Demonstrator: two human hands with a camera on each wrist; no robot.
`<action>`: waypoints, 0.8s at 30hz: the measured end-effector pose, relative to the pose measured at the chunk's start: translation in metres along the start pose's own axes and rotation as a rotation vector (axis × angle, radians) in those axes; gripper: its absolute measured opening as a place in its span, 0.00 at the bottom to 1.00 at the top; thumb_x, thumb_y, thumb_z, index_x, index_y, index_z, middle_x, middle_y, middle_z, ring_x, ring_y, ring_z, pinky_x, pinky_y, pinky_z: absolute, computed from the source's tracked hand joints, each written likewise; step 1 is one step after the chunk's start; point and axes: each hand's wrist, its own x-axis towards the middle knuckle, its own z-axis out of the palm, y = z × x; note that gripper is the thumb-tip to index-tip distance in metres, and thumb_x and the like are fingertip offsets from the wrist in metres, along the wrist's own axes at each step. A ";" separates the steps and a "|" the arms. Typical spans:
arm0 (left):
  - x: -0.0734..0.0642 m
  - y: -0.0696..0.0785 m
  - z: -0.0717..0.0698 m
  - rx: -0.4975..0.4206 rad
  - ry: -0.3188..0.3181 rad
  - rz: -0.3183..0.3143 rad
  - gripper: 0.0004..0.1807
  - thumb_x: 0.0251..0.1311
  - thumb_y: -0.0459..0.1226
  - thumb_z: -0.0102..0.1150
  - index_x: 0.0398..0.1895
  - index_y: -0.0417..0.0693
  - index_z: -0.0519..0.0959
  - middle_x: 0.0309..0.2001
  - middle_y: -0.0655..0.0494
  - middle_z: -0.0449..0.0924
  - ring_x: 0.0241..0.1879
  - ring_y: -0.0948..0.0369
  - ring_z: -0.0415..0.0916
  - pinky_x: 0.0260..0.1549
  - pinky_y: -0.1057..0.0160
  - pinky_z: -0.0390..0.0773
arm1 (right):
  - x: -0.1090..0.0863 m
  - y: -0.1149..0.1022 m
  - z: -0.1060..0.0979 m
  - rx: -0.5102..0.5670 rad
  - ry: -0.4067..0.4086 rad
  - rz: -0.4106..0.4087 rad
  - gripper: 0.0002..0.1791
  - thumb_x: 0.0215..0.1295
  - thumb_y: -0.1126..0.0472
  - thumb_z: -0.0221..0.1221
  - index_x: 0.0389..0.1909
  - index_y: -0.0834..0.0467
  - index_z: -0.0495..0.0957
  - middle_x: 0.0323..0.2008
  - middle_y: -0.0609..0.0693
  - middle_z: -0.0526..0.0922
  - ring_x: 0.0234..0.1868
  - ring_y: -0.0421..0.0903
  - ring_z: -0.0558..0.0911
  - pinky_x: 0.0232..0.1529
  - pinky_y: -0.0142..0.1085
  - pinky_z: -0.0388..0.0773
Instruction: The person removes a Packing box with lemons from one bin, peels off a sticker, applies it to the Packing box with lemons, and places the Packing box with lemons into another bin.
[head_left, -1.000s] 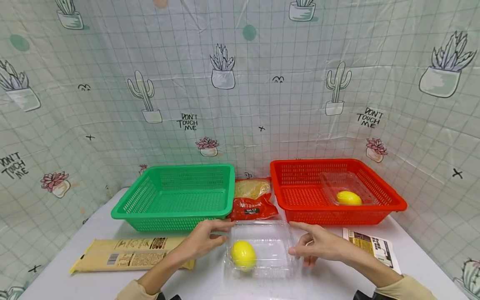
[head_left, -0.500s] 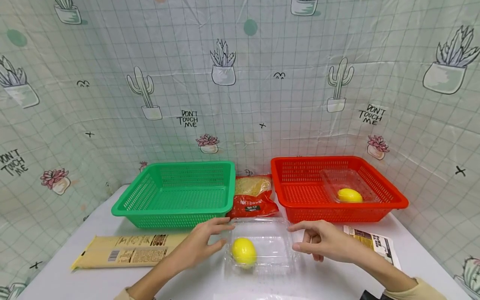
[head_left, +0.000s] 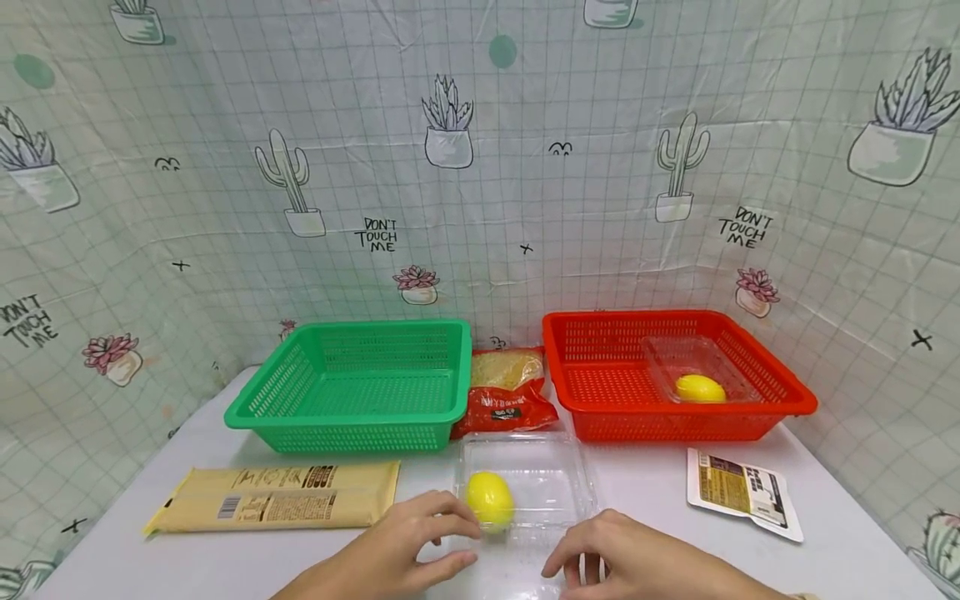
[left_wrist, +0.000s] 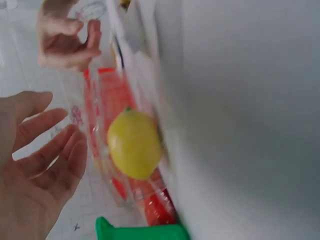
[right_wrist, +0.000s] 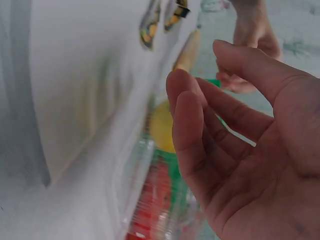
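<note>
Both hands hover loosely spread at the table's [head_left: 135,567] front edge, holding nothing: left hand [head_left: 401,546] just beside the clear box [head_left: 551,492] with 1 lemon [head_left: 489,500], right hand [head_left: 626,562] before it.

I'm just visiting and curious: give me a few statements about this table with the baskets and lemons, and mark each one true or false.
1. The green basket holds a lemon. False: it holds nothing that shows; one lemon lies in a clear box in the red basket.
2. A second lemon sits in the clear plastic box on the table. True.
3. The left hand grips the long yellow packet. False: it is by the clear box with straight fingers; the packet lies apart from it.
4. A red bag lies between the two baskets. True.
5. The right hand holds the small flat packet. False: the packet lies alone on the table.
</note>
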 end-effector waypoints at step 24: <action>-0.006 -0.001 0.031 0.043 -0.458 0.163 0.14 0.70 0.46 0.55 0.52 0.57 0.83 0.53 0.58 0.78 0.51 0.73 0.72 0.47 0.86 0.68 | 0.021 0.015 0.023 -0.109 -0.032 -0.121 0.08 0.64 0.55 0.64 0.42 0.46 0.87 0.30 0.33 0.81 0.30 0.24 0.74 0.30 0.22 0.76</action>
